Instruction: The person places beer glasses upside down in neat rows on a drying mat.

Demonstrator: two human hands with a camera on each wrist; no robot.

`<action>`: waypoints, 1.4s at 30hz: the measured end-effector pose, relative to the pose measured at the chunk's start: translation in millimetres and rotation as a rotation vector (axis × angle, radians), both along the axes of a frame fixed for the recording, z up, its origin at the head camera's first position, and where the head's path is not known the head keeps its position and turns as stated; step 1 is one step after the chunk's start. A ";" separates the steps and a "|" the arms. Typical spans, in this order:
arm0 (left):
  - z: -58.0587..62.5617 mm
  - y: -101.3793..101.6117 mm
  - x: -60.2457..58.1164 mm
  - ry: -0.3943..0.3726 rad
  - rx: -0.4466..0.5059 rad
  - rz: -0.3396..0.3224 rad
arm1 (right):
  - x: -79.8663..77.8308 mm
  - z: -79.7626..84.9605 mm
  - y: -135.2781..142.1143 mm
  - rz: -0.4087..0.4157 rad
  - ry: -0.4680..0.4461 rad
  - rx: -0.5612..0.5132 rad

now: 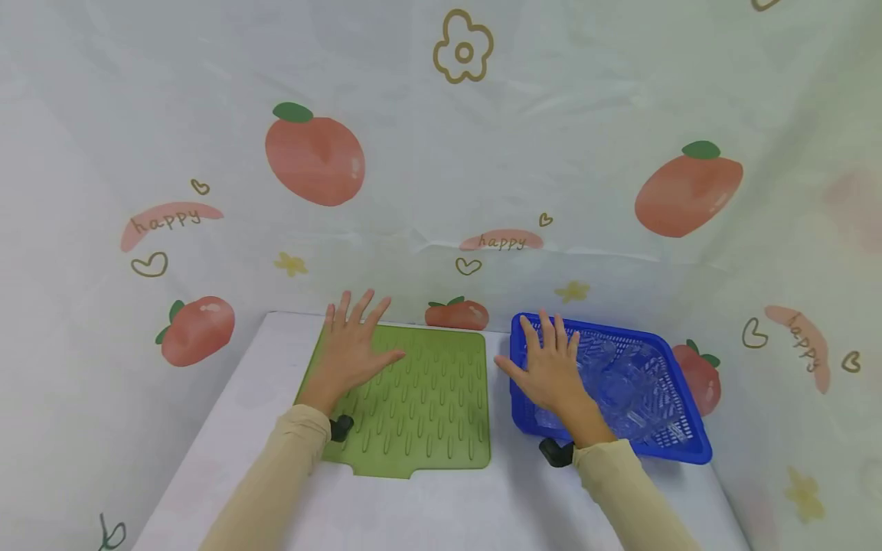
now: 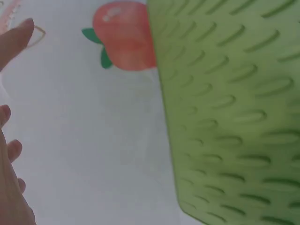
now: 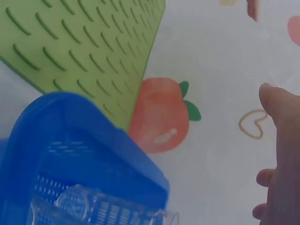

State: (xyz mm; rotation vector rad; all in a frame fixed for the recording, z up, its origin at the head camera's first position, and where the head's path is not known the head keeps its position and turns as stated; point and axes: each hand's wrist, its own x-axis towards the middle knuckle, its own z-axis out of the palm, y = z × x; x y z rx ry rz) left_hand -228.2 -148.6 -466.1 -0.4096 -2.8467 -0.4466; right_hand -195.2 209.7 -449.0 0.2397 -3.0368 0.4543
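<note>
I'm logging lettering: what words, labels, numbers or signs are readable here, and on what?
"happy": left pink banner, printed on the backdrop
"happy": middle pink banner, same backdrop
"happy": right pink banner, same backdrop
Dark letter-like mark, lower left: cut off, unclear
Green mat, blue basket: no readable text

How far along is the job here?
Nothing looks done yet: the clear vessels sit in the blue basket, none visible on the green mat. Nothing is in hand: the left grip and right grip are spread open. What's left, probably: taking the vessels out, perhaps onto the mat.
</note>
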 end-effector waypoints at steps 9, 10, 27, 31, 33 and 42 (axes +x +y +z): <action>-24.0 -23.0 2.4 -0.063 0.016 0.060 | 13.1 0.5 18.4 -0.059 -0.010 -0.039; -26.5 -25.6 3.4 -0.073 0.022 0.066 | 14.5 0.0 20.0 -0.064 -0.013 -0.043; -61.6 -58.1 19.7 -0.129 0.099 0.169 | 33.9 -8.7 39.0 -0.097 -0.056 -0.113; -68.3 -63.6 20.7 -0.119 0.120 0.179 | 35.8 -12.2 41.7 -0.117 -0.071 -0.114; -71.4 -66.0 20.9 -0.115 0.134 0.182 | 36.1 -14.4 42.9 -0.129 -0.073 -0.112; -86.1 -75.5 25.2 -0.167 0.193 0.203 | 38.4 -24.5 48.7 -0.140 -0.069 -0.076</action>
